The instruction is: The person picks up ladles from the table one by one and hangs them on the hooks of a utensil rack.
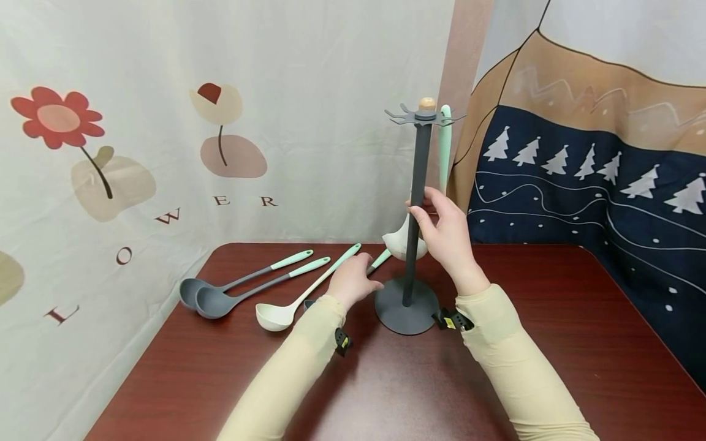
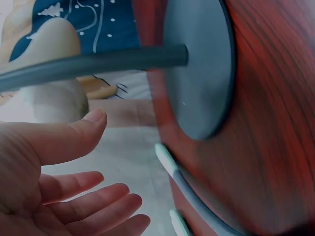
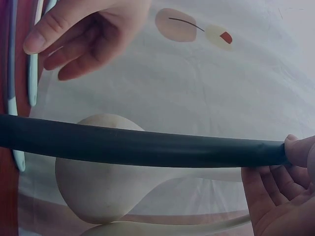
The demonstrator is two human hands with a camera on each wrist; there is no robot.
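My right hand (image 1: 445, 233) holds the dark grey pole of an upright utensil stand (image 1: 407, 306), thumb at the front and fingers behind. White utensils with rounded bowls (image 3: 98, 191) hang behind the pole; one mint-green handle (image 1: 444, 150) rises beside the hook ring. My left hand (image 1: 353, 282) hovers left of the stand's base with relaxed, spread fingers and holds nothing. Near it lie a white ladle (image 1: 276, 315) with a mint handle and a grey utensil with a mint handle (image 1: 380, 258), its middle hidden by the hand.
Two grey ladles (image 1: 216, 301) with mint handles lie side by side at the left of the brown table (image 1: 551, 343). A pale printed curtain (image 1: 331, 122) hangs behind, with a dark tree-patterned cloth (image 1: 584, 196) on the right.
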